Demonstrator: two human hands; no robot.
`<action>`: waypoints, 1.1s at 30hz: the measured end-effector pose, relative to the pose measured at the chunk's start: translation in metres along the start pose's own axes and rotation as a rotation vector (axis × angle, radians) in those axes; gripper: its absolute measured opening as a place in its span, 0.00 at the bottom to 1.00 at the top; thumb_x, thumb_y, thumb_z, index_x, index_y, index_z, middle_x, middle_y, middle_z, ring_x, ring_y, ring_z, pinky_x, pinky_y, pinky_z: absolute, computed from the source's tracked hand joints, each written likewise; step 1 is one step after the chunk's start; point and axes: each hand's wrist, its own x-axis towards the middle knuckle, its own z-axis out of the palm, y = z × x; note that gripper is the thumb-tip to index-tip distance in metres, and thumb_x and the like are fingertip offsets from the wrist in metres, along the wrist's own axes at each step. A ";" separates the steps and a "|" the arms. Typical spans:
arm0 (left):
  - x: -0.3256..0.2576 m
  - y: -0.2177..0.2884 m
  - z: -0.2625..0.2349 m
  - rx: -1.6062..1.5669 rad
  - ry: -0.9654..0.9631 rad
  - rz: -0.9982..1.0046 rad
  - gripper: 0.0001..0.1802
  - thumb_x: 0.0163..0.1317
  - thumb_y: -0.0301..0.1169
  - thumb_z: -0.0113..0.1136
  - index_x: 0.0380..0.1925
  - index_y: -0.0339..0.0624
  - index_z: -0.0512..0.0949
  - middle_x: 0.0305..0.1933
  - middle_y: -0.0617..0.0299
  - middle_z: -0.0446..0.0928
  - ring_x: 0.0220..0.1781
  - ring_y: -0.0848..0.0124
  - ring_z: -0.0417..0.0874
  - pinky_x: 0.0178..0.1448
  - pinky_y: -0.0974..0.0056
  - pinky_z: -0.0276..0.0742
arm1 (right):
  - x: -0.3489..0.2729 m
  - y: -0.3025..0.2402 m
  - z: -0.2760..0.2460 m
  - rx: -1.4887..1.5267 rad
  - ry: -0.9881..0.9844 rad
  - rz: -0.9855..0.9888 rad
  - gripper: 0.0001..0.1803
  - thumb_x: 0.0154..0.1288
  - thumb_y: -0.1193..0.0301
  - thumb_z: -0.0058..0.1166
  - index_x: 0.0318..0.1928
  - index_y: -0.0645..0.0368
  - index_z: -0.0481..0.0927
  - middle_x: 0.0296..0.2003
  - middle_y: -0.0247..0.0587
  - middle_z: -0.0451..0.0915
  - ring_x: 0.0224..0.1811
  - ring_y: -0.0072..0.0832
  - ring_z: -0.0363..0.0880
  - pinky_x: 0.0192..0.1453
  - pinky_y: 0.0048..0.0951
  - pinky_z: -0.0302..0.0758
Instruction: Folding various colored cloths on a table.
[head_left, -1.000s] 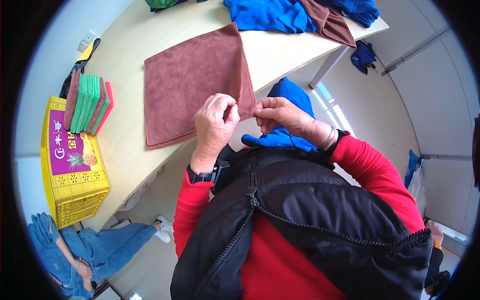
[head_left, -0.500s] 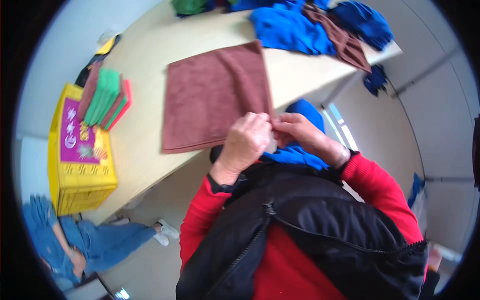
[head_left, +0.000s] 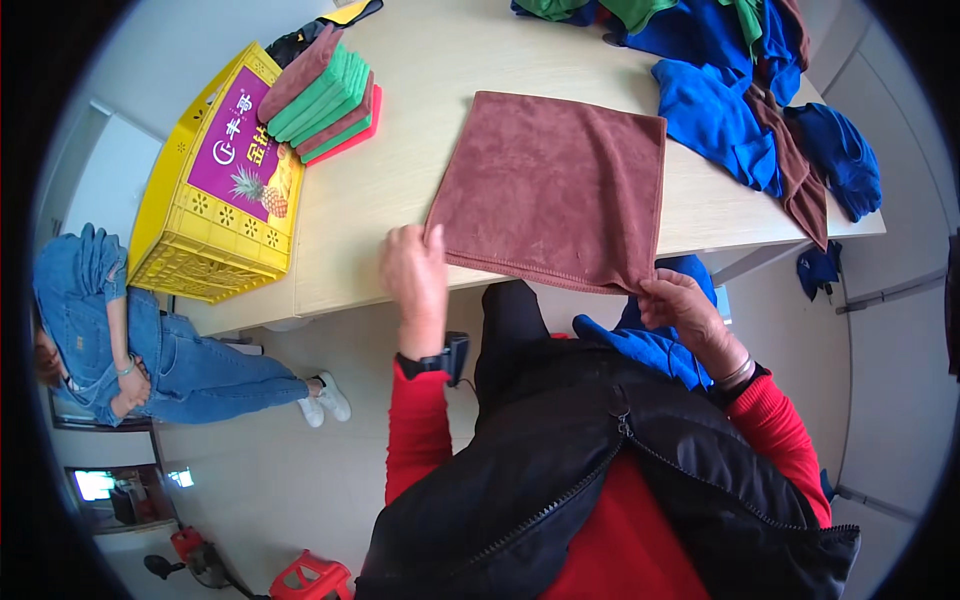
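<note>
A brown cloth (head_left: pixel 550 190), squarish with a stitched edge, lies spread on the table, its near edge hanging slightly past the tabletop. My right hand (head_left: pixel 685 308) pinches its near right corner, where the fabric bunches into a soft ridge. At the near left corner is my left hand (head_left: pixel 415 280), thumb held apart from the slightly blurred fingers and touching or just beside the cloth's edge. A blue cloth (head_left: pixel 640 350) rests on my lap below the right hand.
A stack of folded brown, green and red cloths (head_left: pixel 325 100) stands beside a yellow crate (head_left: pixel 215 240) at left. Loose blue cloths (head_left: pixel 715 125) heap at the far right. A person in denim (head_left: pixel 210 365) is beyond the crate; a red stool (head_left: pixel 310 575) stands on the floor.
My hands, close together at the cloth's near right corner before, are now apart: the left has moved to the near left corner while the right stays. The view has shifted leftward.
</note>
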 end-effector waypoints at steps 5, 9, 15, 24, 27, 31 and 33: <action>0.011 -0.015 -0.002 0.084 -0.431 -0.289 0.19 0.65 0.44 0.63 0.29 0.36 0.81 0.32 0.46 0.82 0.37 0.45 0.84 0.42 0.46 0.77 | 0.000 0.000 -0.002 -0.005 -0.072 0.048 0.09 0.71 0.64 0.59 0.42 0.56 0.81 0.30 0.33 0.83 0.28 0.22 0.82 0.35 0.24 0.81; 0.016 -0.019 0.017 -0.029 -0.400 -0.358 0.19 0.64 0.43 0.62 0.28 0.35 0.81 0.32 0.41 0.82 0.38 0.40 0.84 0.43 0.44 0.78 | 0.000 -0.002 -0.001 0.023 -0.123 0.087 0.10 0.71 0.63 0.58 0.41 0.56 0.81 0.30 0.34 0.83 0.28 0.22 0.82 0.36 0.24 0.81; 0.044 -0.064 0.024 -0.444 -0.526 -0.444 0.12 0.63 0.36 0.60 0.26 0.39 0.79 0.24 0.53 0.80 0.26 0.58 0.82 0.30 0.58 0.74 | -0.007 -0.035 0.006 -0.058 -0.148 -0.051 0.11 0.72 0.63 0.55 0.39 0.58 0.81 0.30 0.35 0.83 0.28 0.22 0.81 0.36 0.24 0.80; 0.178 -0.017 -0.127 -1.697 -0.571 -0.366 0.09 0.66 0.34 0.58 0.41 0.41 0.76 0.29 0.67 0.73 0.20 0.82 0.64 0.22 0.74 0.57 | -0.049 -0.224 0.000 0.007 -0.256 -0.769 0.13 0.73 0.63 0.53 0.46 0.58 0.83 0.34 0.36 0.85 0.32 0.23 0.84 0.41 0.24 0.81; 0.206 0.014 -0.158 -1.711 -0.584 -0.316 0.14 0.67 0.34 0.57 0.49 0.39 0.78 0.31 0.66 0.73 0.20 0.82 0.64 0.22 0.74 0.58 | -0.048 -0.259 -0.003 0.002 -0.297 -0.816 0.12 0.74 0.63 0.53 0.46 0.57 0.83 0.35 0.36 0.86 0.34 0.23 0.85 0.42 0.25 0.82; 0.224 0.012 -0.162 -1.651 -0.574 -0.331 0.18 0.68 0.34 0.56 0.54 0.37 0.77 0.30 0.65 0.74 0.20 0.81 0.65 0.22 0.74 0.59 | -0.033 -0.290 0.001 -0.022 -0.276 -0.711 0.12 0.73 0.63 0.54 0.45 0.56 0.83 0.36 0.35 0.86 0.36 0.23 0.85 0.43 0.26 0.83; 0.234 -0.001 -0.147 -1.623 -0.569 -0.390 0.17 0.68 0.34 0.56 0.53 0.37 0.77 0.30 0.65 0.74 0.20 0.80 0.66 0.22 0.74 0.59 | -0.014 -0.295 0.013 -0.048 -0.125 -0.586 0.11 0.72 0.63 0.56 0.43 0.56 0.83 0.36 0.34 0.86 0.36 0.23 0.86 0.42 0.26 0.83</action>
